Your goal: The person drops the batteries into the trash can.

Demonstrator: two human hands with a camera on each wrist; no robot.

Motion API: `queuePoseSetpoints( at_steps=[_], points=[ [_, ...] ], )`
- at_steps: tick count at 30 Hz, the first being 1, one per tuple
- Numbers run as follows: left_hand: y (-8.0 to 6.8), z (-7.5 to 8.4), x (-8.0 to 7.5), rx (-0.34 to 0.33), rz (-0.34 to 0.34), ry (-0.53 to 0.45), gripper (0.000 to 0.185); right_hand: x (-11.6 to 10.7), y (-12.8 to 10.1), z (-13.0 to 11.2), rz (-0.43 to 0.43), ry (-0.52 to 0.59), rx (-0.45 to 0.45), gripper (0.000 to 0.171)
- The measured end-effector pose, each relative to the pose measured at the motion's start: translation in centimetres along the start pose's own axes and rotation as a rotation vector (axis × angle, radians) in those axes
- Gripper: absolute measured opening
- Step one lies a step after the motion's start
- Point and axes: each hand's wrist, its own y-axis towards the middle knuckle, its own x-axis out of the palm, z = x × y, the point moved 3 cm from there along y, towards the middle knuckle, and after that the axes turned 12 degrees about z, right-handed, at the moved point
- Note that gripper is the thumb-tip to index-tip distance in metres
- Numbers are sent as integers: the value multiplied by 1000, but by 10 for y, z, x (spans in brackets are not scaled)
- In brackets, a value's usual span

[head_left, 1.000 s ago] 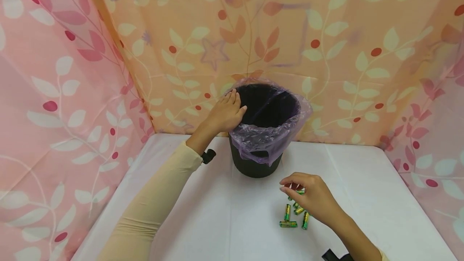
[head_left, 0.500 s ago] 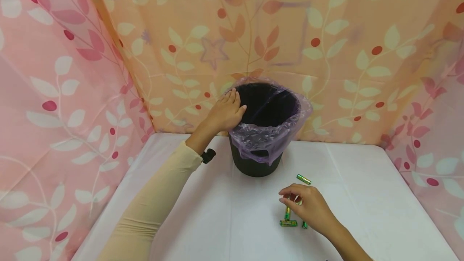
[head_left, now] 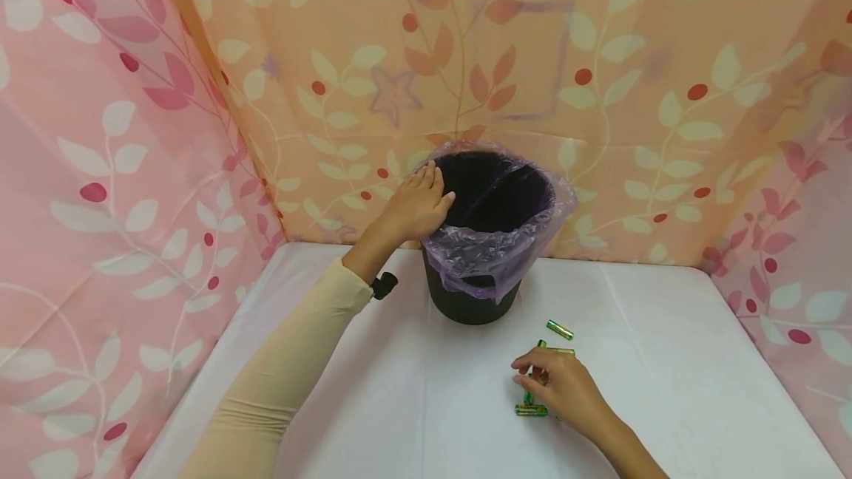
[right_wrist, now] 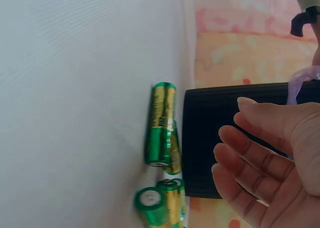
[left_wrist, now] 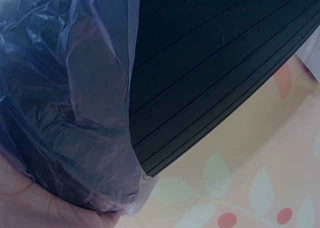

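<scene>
A black trash bin (head_left: 469, 305) stands at the back of the table, lined with a purple plastic bag (head_left: 479, 251) folded over its rim. My left hand (head_left: 416, 207) rests on the bin's left rim over the bag, fingers straight; the left wrist view has the palm (left_wrist: 42, 208) against the bag. Low above several green-and-gold batteries hovers my right hand (head_left: 560, 384), fingers loosely bent and nothing between them. One battery (head_left: 560, 330) lies apart, towards the bin; another (head_left: 531, 410) lies nearest me. The hand partly hides the others. The right wrist view has a battery (right_wrist: 161, 123) beside the fingers.
A white cloth covers the table (head_left: 373, 405). Close behind the bin hangs an orange leaf-patterned curtain (head_left: 333, 117); a pink patterned curtain (head_left: 133, 242) closes off the left side, and pink fabric (head_left: 792, 257) stands on the right.
My right hand has come down and nearer to me over the batteries, uncovering those closer to the bin. The left hand has stayed on the rim.
</scene>
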Motion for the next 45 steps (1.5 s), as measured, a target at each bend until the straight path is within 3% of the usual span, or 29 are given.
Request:
queuePoseSetpoints(
  at_steps=[8,31,45],
  points=[
    [-1,1,-2,4,14,-4,68,7,-5,10,-64,-54,51,14],
    [0,0,-2,-8,2,-5,68,11,-6,20,-118,-122,73,14],
    [0,1,-2,-13,-11,-8,69,17,-10,16,-135,-269,-54,18]
  ],
)
